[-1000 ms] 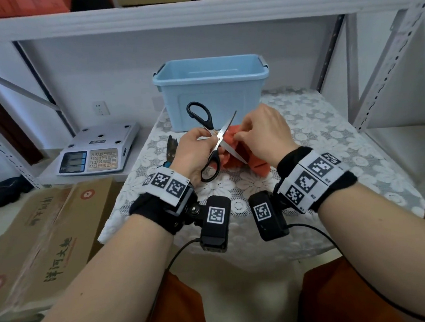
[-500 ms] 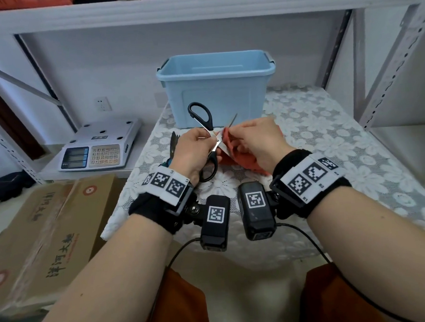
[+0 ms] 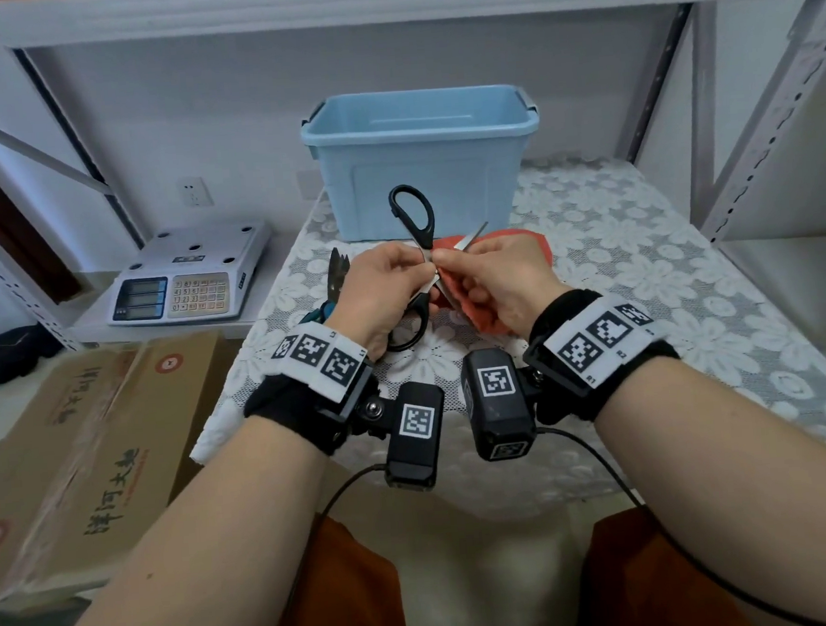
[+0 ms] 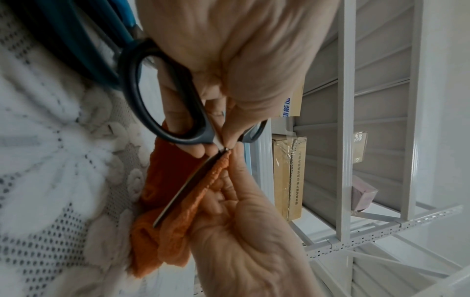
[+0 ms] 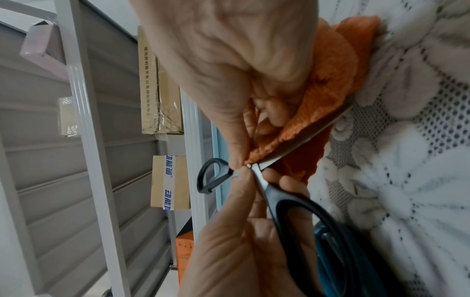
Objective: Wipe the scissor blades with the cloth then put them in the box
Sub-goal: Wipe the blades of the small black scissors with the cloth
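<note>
since a second ago we see our right hand [image 3: 502,282] slid with the orange cloth [image 4: 175,227] along the blade to the pivot, beside our left hand [image 3: 380,290]. right fingers [image 5: 236,140] pinch the cloth, folded round one blade. left fingers [image 4: 183,112] curl through the black handle and pinch the scissors [image 3: 414,224] at the pivot, blades spread apart, above the lace-covered worktop [image 3: 642,257]. blue box [image 3: 420,165] sits just behind. teal-handled shears [image 3: 333,289] lie left of the hands; scale [image 3: 188,274] further left.
</note>
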